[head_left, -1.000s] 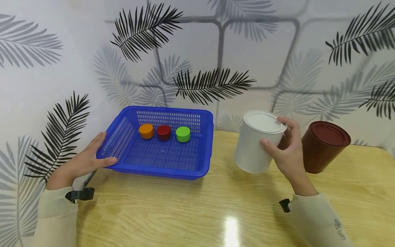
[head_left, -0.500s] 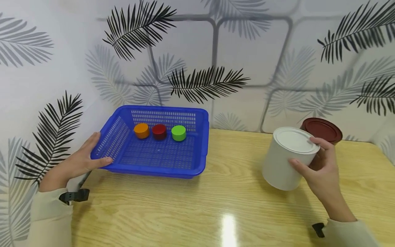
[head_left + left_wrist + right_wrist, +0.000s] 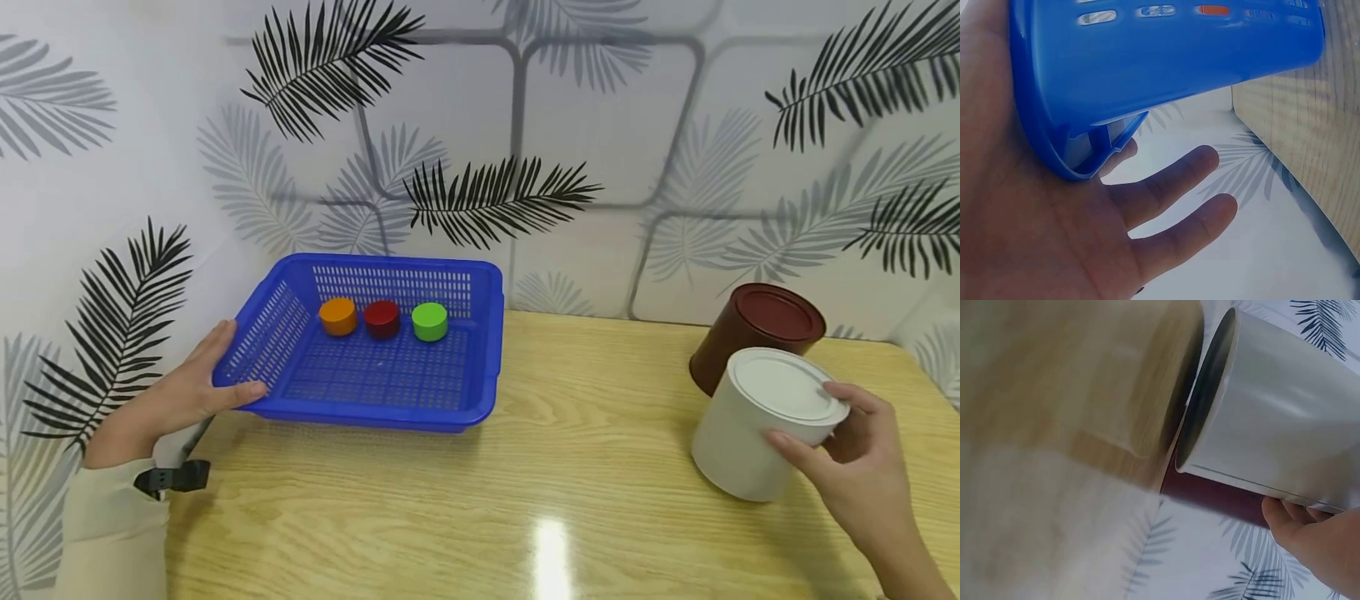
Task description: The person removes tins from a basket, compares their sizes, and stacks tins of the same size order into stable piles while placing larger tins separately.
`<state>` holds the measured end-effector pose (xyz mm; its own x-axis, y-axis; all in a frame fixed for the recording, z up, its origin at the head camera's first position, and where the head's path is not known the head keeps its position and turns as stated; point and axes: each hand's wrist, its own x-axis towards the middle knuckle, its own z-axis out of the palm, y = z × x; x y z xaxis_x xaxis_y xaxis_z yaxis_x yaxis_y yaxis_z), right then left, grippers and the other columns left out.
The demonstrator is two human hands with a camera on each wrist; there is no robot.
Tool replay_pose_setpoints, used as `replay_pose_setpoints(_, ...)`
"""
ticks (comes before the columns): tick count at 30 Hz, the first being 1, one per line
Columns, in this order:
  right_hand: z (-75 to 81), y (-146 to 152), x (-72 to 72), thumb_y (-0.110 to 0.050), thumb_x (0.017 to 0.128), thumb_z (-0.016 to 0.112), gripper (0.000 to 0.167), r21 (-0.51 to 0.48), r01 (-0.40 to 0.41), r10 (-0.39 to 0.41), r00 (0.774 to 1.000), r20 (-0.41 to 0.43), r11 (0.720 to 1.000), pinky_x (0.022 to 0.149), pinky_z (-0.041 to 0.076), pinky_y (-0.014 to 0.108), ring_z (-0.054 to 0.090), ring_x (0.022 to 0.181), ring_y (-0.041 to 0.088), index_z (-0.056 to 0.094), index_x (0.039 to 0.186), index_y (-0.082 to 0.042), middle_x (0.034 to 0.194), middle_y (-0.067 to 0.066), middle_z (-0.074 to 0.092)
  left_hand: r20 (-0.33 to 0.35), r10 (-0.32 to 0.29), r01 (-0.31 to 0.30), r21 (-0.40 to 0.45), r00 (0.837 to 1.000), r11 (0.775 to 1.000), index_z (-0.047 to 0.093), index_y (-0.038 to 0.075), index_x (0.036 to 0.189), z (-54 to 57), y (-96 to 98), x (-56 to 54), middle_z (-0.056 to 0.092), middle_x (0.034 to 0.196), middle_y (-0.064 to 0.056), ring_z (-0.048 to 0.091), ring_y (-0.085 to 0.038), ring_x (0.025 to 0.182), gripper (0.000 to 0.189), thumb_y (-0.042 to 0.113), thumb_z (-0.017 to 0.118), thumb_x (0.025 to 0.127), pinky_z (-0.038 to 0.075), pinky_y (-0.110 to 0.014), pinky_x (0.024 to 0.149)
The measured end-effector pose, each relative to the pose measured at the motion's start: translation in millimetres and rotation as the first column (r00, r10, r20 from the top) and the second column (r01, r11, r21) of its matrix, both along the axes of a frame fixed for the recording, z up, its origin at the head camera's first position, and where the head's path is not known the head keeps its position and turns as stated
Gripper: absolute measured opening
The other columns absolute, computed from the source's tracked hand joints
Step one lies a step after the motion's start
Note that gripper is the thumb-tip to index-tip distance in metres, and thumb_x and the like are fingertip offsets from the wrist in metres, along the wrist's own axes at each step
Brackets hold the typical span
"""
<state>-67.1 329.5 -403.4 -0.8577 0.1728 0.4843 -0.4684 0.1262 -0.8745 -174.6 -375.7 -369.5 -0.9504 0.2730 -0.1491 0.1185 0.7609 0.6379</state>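
Note:
A blue plastic basket [image 3: 367,414] stands at the left of the table. My left hand [image 3: 168,400] rests against its front left corner, thumb along the front rim. In the left wrist view the fingers [image 3: 1179,231] are spread and nearly straight beside the basket wall. My right hand [image 3: 862,475] grips a white lidded can [image 3: 750,454] near its top, thumb on the near side. The right wrist view shows the can's recessed underside, held above the table. Behind it stands a dark red-brown lidded can [image 3: 723,346], partly hidden by the white one.
Inside the basket, toward the back, sit an orange round piece [image 3: 338,317], a dark red one [image 3: 382,320] and a bright green one [image 3: 430,322]. The wood-grain table [image 3: 585,433] runs back to a leaf-patterned wall [image 3: 585,125].
My right hand has carried the white can to the right and nearer to me, from left of the red-brown can to in front of it. My left hand keeps its place on the basket.

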Motion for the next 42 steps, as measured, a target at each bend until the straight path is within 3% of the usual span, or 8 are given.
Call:
replay_pose_setpoints(6,1.9,13.1,11.1,0.035,0.072,0.066,0.082,0.115,0.061,-0.065,0.997,0.037,0.991,0.089,0.045,0.010,0.059,0.109,0.009,0.040,0.139,-0.006,0.126,0.007,0.052,0.001,0.012,-0.012,0.002,1.000,1.000,-0.022,0.009,0.157,1.9,-4.4,3.9,-0.025,0.161,-0.024,-0.018,-0.051,0.146,0.114,0.043,0.067,0.095,0.003,-0.078,0.106)
replay_pose_setpoints(13,6.7,21.9,20.3,0.026,0.073,0.075,0.085,0.444,0.208,-0.268,0.960,0.078,0.872,0.086,0.043,0.006,0.058,0.101,-0.004,0.041,0.136,-0.018,0.119,-0.009,0.053,-0.010,0.008,-0.008,0.004,1.000,1.000,-0.021,0.008,0.157,7.1,-7.0,4.1,-0.024,0.162,-0.024,-0.018,-0.048,0.147,0.113,0.042,0.068,0.095,0.003,-0.075,0.108)
replay_pose_setpoints(19,8.8,26.5,21.8,0.026,0.071,0.076,0.088,0.480,0.207,-0.269,0.961,0.065,0.853,0.085,0.040,0.004,0.053,0.106,-0.004,0.041,0.139,-0.019,0.125,-0.014,0.049,-0.009,0.007,-0.007,0.001,1.000,1.000,-0.021,0.007,0.157,10.1,-5.5,2.3,-0.023,0.162,-0.024,-0.017,-0.048,0.147,0.115,0.042,0.069,0.094,0.004,-0.075,0.109)
replay_pose_setpoints(21,11.9,27.6,22.7,0.023,0.073,0.077,0.089,0.498,0.203,-0.267,0.962,0.061,0.843,0.093,0.037,0.007,0.049,0.113,-0.002,0.040,0.144,-0.016,0.128,-0.015,0.047,-0.009,0.006,-0.006,0.007,1.000,1.000,-0.020,0.006,0.157,9.5,-4.7,2.4,-0.023,0.162,-0.024,-0.017,-0.049,0.147,0.115,0.042,0.069,0.094,0.004,-0.075,0.109)
replay_pose_setpoints(25,26.0,21.9,23.1,0.007,0.083,0.077,0.086,0.550,0.245,-0.332,0.941,0.062,0.799,0.112,0.020,0.018,0.031,0.140,0.006,0.033,0.155,-0.010,0.152,0.003,0.037,-0.001,0.010,-0.010,0.019,1.000,1.000,-0.020,0.007,0.158,8.6,-3.2,2.5,-0.023,0.162,-0.024,-0.016,-0.048,0.147,0.115,0.042,0.069,0.094,0.003,-0.075,0.109)
replay_pose_setpoints(28,39.4,11.4,18.5,0.001,0.087,0.074,0.081,0.544,0.287,-0.361,0.932,0.033,0.789,0.118,0.012,0.026,0.019,0.147,0.006,0.035,0.156,-0.009,0.161,0.011,0.027,0.002,0.017,-0.017,0.030,1.000,0.999,-0.019,0.007,0.158,7.5,-2.1,2.1,-0.022,0.163,-0.023,-0.016,-0.047,0.148,0.115,0.042,0.070,0.093,0.003,-0.074,0.110)
replay_pose_setpoints(33,60.5,-8.2,8.2,0.004,0.086,0.074,0.074,0.547,0.245,-0.281,0.960,-0.018,0.801,0.111,0.019,0.013,0.028,0.141,0.001,0.045,0.152,-0.009,0.159,0.001,0.035,-0.005,0.014,-0.014,0.041,1.000,0.999,-0.018,0.005,0.158,4.9,1.5,0.9,-0.021,0.163,-0.023,-0.014,-0.046,0.149,0.115,0.041,0.070,0.093,0.005,-0.072,0.111)
replay_pose_setpoints(42,75.1,-66.3,-14.0,-0.003,0.090,0.075,0.060,0.634,0.145,-0.125,0.989,-0.077,0.759,0.100,0.026,0.007,0.039,0.132,-0.009,0.058,0.145,-0.016,0.143,-0.022,0.051,-0.010,0.024,-0.024,0.047,1.000,0.999,-0.016,0.005,0.158,4.8,2.1,1.3,-0.019,0.164,-0.024,-0.013,-0.045,0.149,0.115,0.042,0.071,0.092,0.004,-0.070,0.113)
